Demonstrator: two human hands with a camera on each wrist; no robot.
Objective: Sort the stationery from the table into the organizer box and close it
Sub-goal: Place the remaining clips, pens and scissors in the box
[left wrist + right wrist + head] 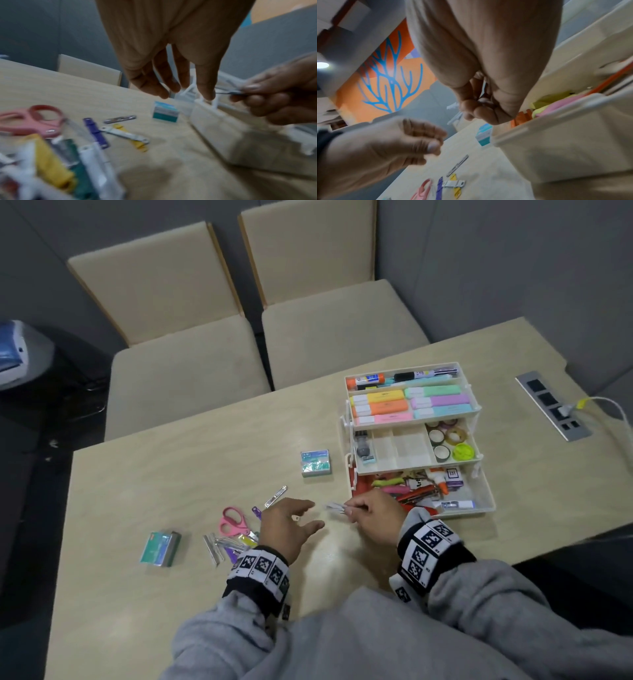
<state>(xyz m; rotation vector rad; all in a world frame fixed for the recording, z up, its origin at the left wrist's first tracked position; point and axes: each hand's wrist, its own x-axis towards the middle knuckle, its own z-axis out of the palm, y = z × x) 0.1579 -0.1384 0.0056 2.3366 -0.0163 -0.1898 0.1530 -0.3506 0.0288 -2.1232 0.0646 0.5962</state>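
— Starting leftmost: a small teal box (161, 548), pink scissors (233, 520) among loose clips, all on the table (171, 474).

— And the left hand (289, 523)?

— Fingers relaxed, holding nothing. The right hand (373, 517) pinches a pale clip (335, 507) — just beside the organizer box (486, 494), tiers spread.

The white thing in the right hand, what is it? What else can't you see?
- White thing: small and motion-blurred in all views; the right hand fingers cover most of it.
- Organizer box bottom tray: head view, the middle tray overlaps its far part.
- Clip pile: head view, left hand hides part.
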